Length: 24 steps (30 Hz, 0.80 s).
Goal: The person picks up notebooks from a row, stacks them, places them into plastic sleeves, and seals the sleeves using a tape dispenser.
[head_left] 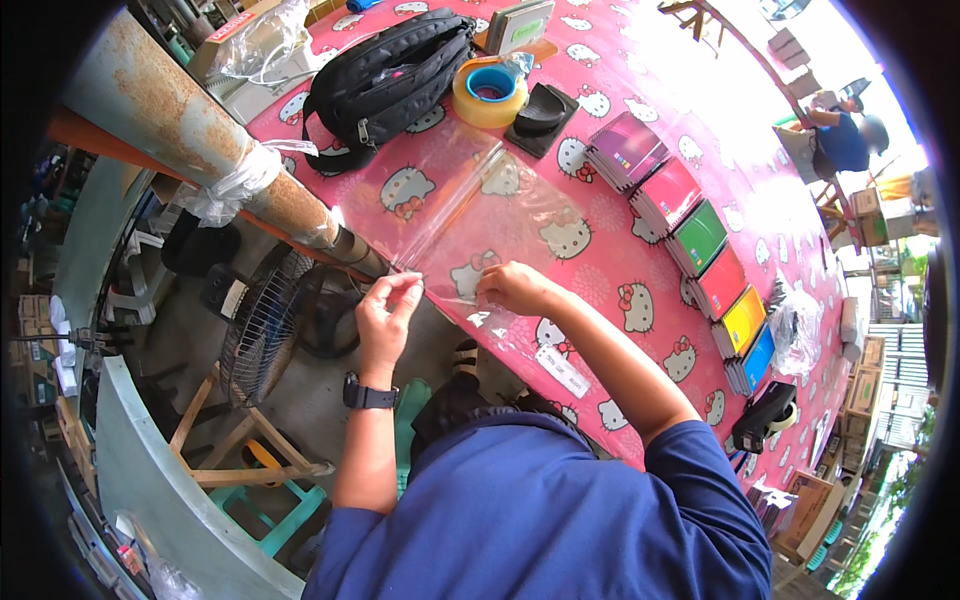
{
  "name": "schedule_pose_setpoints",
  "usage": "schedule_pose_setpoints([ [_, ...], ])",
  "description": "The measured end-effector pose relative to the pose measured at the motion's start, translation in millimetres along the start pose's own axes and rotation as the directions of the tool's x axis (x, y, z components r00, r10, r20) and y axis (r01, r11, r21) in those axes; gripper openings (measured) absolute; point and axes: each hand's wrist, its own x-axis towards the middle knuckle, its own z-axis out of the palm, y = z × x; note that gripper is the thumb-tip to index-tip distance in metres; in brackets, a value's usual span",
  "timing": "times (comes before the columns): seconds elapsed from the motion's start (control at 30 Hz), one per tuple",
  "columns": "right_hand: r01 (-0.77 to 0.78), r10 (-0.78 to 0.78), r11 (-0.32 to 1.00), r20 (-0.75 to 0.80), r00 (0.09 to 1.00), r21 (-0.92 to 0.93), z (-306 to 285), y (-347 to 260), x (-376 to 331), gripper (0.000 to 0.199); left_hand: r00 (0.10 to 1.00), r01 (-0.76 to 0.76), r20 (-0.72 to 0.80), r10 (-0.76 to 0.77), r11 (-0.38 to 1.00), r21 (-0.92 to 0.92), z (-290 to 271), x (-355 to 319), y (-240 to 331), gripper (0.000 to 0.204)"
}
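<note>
A clear plastic bag (535, 215) lies spread over the pink patterned tablecloth in front of me. At the table's edge, my left hand (388, 312) pinches the bag's near left corner between thumb and fingers; a dark watch is on that wrist. My right hand (515, 288) is curled with fingertips closed on the bag's near edge, farther right. Part of its grip is hidden by the hand itself. Right of the bag runs a curved row of small spiral notebooks (697, 238) in purple, pink, green, red, yellow and blue.
Beyond the bag are a black bag (395, 80), a yellowish tape roll (489, 112) and a dark stand (541, 120). A white label strip (563, 371) lies near the front edge. At left, a rusty pole (190, 110) and a fan (262, 335) stand close. Another person (845, 140) is far right.
</note>
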Motion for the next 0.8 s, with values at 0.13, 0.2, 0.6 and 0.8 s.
schedule_pose_setpoints([
  [0.13,0.079,-0.085,0.992,0.056,0.995,0.103,-7,12,4,0.011,0.981,-0.061,0.19,0.039,0.992,0.11,23,-6,15,0.009],
  [0.2,0.063,-0.072,0.99,0.069,0.995,0.126,-9,12,4,0.011,0.959,-0.124,0.276,0.07,0.976,0.181,33,-10,16,0.007],
  [0.6,0.101,0.006,0.958,-0.369,0.929,0.27,-4,2,-19,0.025,0.939,-0.31,0.306,0.159,0.776,0.549,50,33,-23,0.015],
  [0.8,-0.299,0.509,0.709,-0.17,0.844,0.638,-2,9,-21,0.017,0.965,-0.182,0.234,0.119,0.946,0.268,51,31,-25,0.021],
])
